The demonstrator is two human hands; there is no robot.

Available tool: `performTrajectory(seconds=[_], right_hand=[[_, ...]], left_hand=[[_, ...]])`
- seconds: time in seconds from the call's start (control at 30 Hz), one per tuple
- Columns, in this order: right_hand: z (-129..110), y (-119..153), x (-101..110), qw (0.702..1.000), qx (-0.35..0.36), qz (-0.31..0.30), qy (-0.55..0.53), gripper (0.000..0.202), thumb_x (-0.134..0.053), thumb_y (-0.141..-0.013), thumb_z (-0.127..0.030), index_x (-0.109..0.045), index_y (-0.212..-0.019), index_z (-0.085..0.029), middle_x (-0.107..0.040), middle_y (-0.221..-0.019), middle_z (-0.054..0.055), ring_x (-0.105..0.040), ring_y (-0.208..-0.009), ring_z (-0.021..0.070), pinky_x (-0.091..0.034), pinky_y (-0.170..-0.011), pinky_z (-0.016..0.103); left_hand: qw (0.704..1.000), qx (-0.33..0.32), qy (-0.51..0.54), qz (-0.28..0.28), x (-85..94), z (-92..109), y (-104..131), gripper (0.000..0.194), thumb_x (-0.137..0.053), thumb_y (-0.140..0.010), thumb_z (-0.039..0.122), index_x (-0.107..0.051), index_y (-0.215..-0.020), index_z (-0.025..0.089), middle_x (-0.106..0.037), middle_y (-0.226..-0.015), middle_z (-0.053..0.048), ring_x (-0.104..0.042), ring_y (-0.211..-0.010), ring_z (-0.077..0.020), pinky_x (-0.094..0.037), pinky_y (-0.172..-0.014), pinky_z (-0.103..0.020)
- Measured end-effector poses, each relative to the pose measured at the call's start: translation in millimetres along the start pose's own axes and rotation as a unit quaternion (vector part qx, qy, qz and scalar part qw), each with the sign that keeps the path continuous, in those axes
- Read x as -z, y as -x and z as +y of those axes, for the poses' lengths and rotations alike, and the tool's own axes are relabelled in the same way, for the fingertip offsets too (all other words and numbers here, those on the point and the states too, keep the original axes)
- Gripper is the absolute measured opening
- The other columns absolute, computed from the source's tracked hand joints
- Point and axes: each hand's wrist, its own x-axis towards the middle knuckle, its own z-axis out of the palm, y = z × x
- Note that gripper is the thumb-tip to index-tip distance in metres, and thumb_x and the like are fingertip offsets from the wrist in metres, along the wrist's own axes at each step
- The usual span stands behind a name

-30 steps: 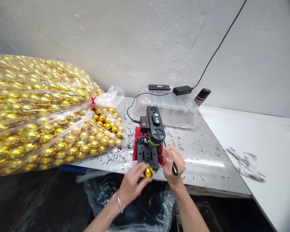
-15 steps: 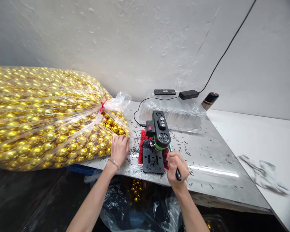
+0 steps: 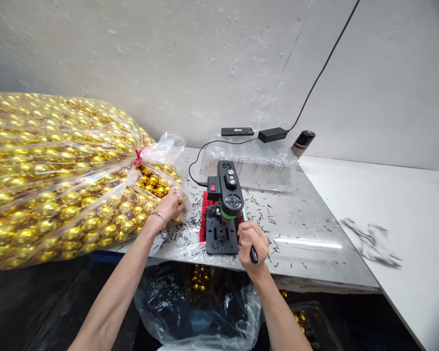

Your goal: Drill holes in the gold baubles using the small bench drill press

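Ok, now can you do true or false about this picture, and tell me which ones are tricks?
1. The left hand is at the clear bag of gold balls. True.
2. The right hand holds a gold ball. False: it grips a handle with a black end.
3. There is a red tie on the bag. True.
4. The bracelet is on the right wrist. False: it's on the left.
5. The mat under the black machine is blue. False: it's red.
6. Little black bits lie on the table. True.
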Motion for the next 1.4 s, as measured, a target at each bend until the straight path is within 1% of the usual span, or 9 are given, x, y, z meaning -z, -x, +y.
performTrajectory(seconds=[0.1, 0.2, 0.37, 0.53, 0.63, 0.73, 1.0, 1.17, 1.4], right_hand=[[-0.4, -0.1, -0.9, 1.000, 0.004, 0.005, -0.007, 0.028, -0.039, -0.088, -0.008, -0.041, -0.063, -0.021, -0.047, -0.063, 0.000, -0.047, -0.060, 0.0121, -0.036, -0.053, 0.026], [-1.1, 0.3, -1.7, 1.000, -0.007, 0.009, -0.015, 0.028, -0.039, -0.088, -0.008, -0.040, -0.063, -0.020, -0.046, -0.063, 0.000, -0.046, -0.059, 0.0115, -0.035, -0.052, 0.026], [-2.3, -0.1, -0.7, 1.000, -0.008, 0.001, -0.009, 0.028, -0.039, -0.088, -0.007, -0.039, -0.064, -0.021, -0.046, -0.064, 0.000, -0.046, -0.059, 0.0109, -0.035, -0.052, 0.026], [-2.2, -1.4, 1.7, 1.000, 0.004, -0.016, 0.004, 0.025, -0.039, -0.088, -0.006, -0.040, -0.067, -0.021, -0.045, -0.063, 0.000, -0.046, -0.062, 0.0119, -0.037, -0.054, 0.026], [-1.0, -1.7, 2.4, 1.000, 0.012, -0.019, 0.010, 0.023, -0.039, -0.088, -0.006, -0.041, -0.070, -0.020, -0.044, -0.063, -0.001, -0.047, -0.064, 0.0121, -0.038, -0.056, 0.026], [-0.3, -0.9, 2.7, 1.000, 0.009, -0.023, 0.012, 0.023, -0.039, -0.088, -0.006, -0.041, -0.070, -0.020, -0.044, -0.062, -0.001, -0.048, -0.065, 0.0124, -0.039, -0.058, 0.026], [-7.5, -18.0, 7.7, 1.000, -0.001, -0.024, -0.004, 0.025, -0.039, -0.088, -0.005, -0.040, -0.067, -0.020, -0.047, -0.064, 0.000, -0.048, -0.062, 0.0107, -0.036, -0.054, 0.025], [-16.4, -45.2, 11.6, 0.999, -0.023, -0.027, 0.000, 0.028, -0.040, -0.089, -0.006, -0.039, -0.065, -0.020, -0.043, -0.059, -0.002, -0.043, -0.055, 0.0089, -0.033, -0.054, 0.026], [-18.7, -49.8, 12.6, 0.999, -0.033, -0.038, 0.012, 0.029, -0.040, -0.090, -0.008, -0.038, -0.064, -0.020, -0.042, -0.058, -0.003, -0.041, -0.054, 0.0081, -0.032, -0.054, 0.026]], left_hand=[[1.000, 0.007, -0.028, -0.007, 18.1, 11.0, 30.6, 0.026, -0.074, -0.063, 0.024, -0.069, -0.088, 0.017, -0.057, -0.087, -0.004, -0.057, -0.075, -0.0201, -0.047, -0.077, -0.035], [0.994, 0.079, 0.062, -0.041, 17.0, 24.0, 72.1, 0.053, -0.069, -0.072, 0.043, -0.062, -0.118, 0.018, -0.063, -0.092, -0.004, -0.058, -0.075, -0.0172, -0.049, -0.073, -0.033], [0.948, 0.162, 0.257, -0.092, -40.0, 30.7, 118.4, 0.058, -0.072, -0.068, 0.049, -0.064, -0.114, 0.016, -0.069, -0.097, -0.006, -0.062, -0.085, -0.0178, -0.051, -0.077, -0.030], [0.961, 0.107, 0.210, -0.143, -86.6, 23.3, 118.7, 0.051, -0.066, -0.075, 0.044, -0.063, -0.117, 0.016, -0.069, -0.108, -0.009, -0.063, -0.094, -0.0212, -0.049, -0.087, -0.036], [0.988, 0.009, 0.082, -0.127, -90.4, 20.7, 115.5, 0.041, -0.063, -0.080, 0.039, -0.065, -0.115, 0.019, -0.069, -0.107, -0.010, -0.062, -0.098, -0.0236, -0.046, -0.092, -0.040], [0.992, -0.049, -0.001, -0.115, -85.5, 15.5, 115.3, 0.036, -0.062, -0.081, 0.038, -0.067, -0.112, 0.020, -0.070, -0.103, -0.010, -0.062, -0.097, -0.0247, -0.044, -0.093, -0.042], [0.989, 0.034, 0.067, -0.127, -67.0, 5.7, 114.8, 0.044, -0.061, -0.079, 0.044, -0.065, -0.114, 0.017, -0.070, -0.105, -0.009, -0.063, -0.094, -0.0236, -0.047, -0.088, -0.037], [0.967, 0.100, 0.165, -0.164, -72.4, 10.3, 112.5, 0.052, -0.061, -0.078, 0.047, -0.060, -0.119, 0.015, -0.069, -0.109, -0.009, -0.064, -0.095, -0.0225, -0.050, -0.083, -0.035], [0.985, 0.008, 0.057, -0.163, -84.8, 6.7, 110.1, 0.042, -0.058, -0.084, 0.041, -0.062, -0.119, 0.018, -0.071, -0.105, -0.009, -0.063, -0.094, -0.0226, -0.047, -0.089, -0.037]])
